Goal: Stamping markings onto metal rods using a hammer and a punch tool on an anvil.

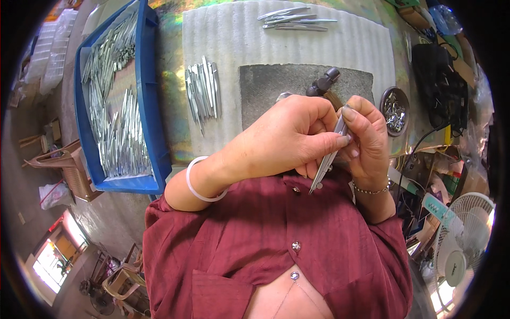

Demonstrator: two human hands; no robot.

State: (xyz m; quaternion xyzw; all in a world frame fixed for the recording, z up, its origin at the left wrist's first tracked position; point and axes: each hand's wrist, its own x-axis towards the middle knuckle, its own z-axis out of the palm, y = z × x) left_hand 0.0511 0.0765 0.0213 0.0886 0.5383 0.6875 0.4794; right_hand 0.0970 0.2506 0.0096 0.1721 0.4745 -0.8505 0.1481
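In front of my chest, both hands hold a slim silver drawing compass (325,166), tilted with its pointed end down to the left. A small round screw shows near that tip. My left hand (300,130), with a white bangle on the wrist, pinches the compass between thumb and curled fingers. My right hand (369,135) grips its upper end with thumb and fingertips. Just beyond my hands lies a hammer (322,84) with a black head, its handle partly hidden by them. The hammer rests on a dark grey plate (260,87).
Left of the plate, several slim metal pieces (203,90) lie on a white foam sheet (223,32); more pieces (292,20) lie at its far edge. A blue crate (146,80) of similar parts stands left. A bowl (394,111) of small metal parts and a fan (462,239) are right.
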